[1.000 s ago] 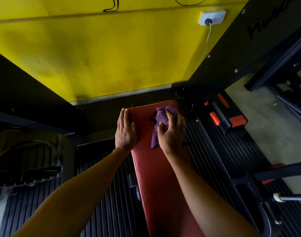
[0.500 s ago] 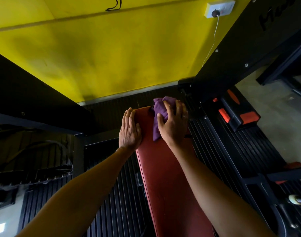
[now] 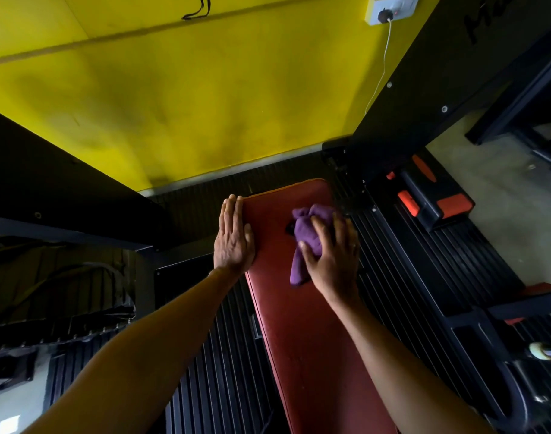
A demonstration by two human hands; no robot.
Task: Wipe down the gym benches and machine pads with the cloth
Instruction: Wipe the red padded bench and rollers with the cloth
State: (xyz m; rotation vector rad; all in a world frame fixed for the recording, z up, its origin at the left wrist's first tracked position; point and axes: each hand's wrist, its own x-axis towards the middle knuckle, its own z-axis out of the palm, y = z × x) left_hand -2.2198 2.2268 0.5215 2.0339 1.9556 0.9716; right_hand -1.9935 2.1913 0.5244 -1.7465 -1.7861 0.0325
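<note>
Our right hand has its fingers curled over a bunched purple cloth, gripping it and pressing it down onto the red bench pad. The cloth sits on the far part of the pad, toward its right edge, with a tail of fabric trailing back along the thumb side of the hand. Our left hand lies flat with fingers straight and together, resting along the pad's left edge near the far corner and holding nothing; we judge it is steadying the bench.

We take the step in hand to be wiping the far end of this bench. The strip of pad beyond the cloth and the long stretch running back toward us show no sign either way of being cleaned, so we cannot say how much is done. The next move calls for firm downward pressure while we sweep the cloth across the pad's width, then work back along its length, with the cloth spread wider if it is to cover more. The black ribbed floor mat lies either side.
</note>
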